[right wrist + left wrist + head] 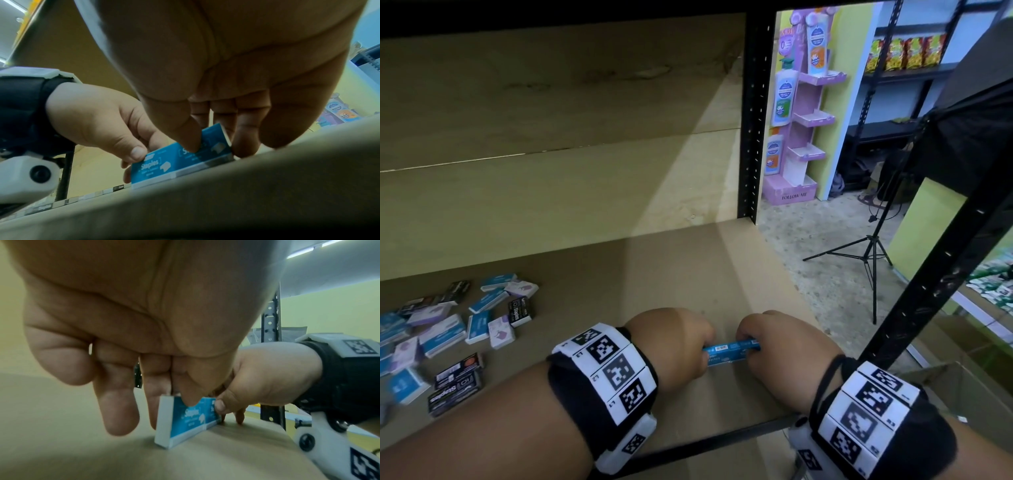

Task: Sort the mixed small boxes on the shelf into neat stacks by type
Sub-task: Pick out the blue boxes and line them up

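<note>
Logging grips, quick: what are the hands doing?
Left hand: pinches the left blue staples box.
Right hand: pinches the right blue staples box.

Two blue Staples boxes [151,168] stand between the two hands, one pinched by the left hand [671,342], one by the right hand [784,346]. Left of the left hand lie four lilac boxes [500,331], about five black Staples boxes [519,311] and at least six loose blue boxes [477,327]. That scatter's far edge is blurred, so these counts are rough.
</note>
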